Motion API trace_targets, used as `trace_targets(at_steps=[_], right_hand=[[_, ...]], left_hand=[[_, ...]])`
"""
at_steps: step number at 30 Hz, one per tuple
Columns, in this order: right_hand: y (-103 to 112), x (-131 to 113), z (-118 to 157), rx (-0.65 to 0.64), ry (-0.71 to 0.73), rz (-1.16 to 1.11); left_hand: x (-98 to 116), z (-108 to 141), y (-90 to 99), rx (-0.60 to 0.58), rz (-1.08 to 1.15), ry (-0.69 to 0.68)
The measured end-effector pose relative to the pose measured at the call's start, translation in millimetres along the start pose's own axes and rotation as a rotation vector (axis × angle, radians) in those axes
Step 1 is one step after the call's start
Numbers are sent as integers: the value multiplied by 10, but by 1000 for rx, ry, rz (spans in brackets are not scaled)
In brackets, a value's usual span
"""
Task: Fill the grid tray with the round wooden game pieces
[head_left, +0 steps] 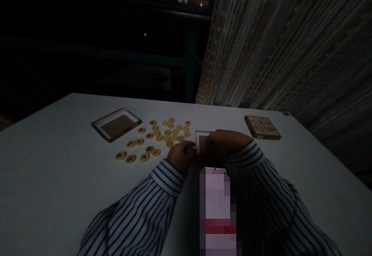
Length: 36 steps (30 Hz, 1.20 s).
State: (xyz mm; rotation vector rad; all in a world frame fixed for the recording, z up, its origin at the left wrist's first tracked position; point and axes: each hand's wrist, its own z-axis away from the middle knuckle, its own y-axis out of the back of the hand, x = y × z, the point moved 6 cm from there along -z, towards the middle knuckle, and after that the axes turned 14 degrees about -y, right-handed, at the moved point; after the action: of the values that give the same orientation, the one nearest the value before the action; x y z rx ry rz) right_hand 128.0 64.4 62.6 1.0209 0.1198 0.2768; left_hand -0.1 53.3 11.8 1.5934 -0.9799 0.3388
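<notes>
My left hand (182, 156) is closed, its curled fingertips and thumb at the left edge of a small open box (201, 135) with white inner walls and a brownish bottom. Over the right part of this box lies my right hand (228, 142), fingers bent inward and mostly hidden, so what they hold cannot be made out. Many round wooden Chinese chess pieces (167, 132) are spread on the table left of the box. Some show red or black characters, such as the red-marked piece (130, 159); others look blank.
The white table (72, 194) has an open tray-like box part (117, 125) at the left and a flat printed box (262, 127) at the right. A lit, pixelated phone (216, 201) is below my hands. A striped curtain (261, 46) hangs behind the table. The room is dark.
</notes>
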Motion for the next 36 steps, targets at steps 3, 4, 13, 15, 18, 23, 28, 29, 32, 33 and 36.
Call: trace_targets(at_steps=[3,4,13,15,18,23,28,29,32,33,36], right_hand=[[45,26,7,79,-8,0],[69,36,14,119,-14,4],[168,76,78,244,-43,19],[162,82,71,240,-48,21],[156,86,67,241,-53,22],[151,85,82,229,-61,19],[163,81,83,251,-50,18],[173,83,85,266,-51,20],[216,86,103,316,-56,17],[231,84,111,330,-57,14],[269,69,140,361,-48,7]], left_hand=[[-4,3,-4,-1,5,2],[-2,5,-1,5,6,4],[76,4,55,58,-15,-32],[79,3,51,50,-4,-33],[82,1,51,44,-1,-25],[88,4,61,49,-3,1],[79,9,75,77,13,-6],[73,7,78,82,21,-11],[46,-1,97,120,55,-23],[35,-4,105,136,64,-24],[13,-7,144,198,81,-30]])
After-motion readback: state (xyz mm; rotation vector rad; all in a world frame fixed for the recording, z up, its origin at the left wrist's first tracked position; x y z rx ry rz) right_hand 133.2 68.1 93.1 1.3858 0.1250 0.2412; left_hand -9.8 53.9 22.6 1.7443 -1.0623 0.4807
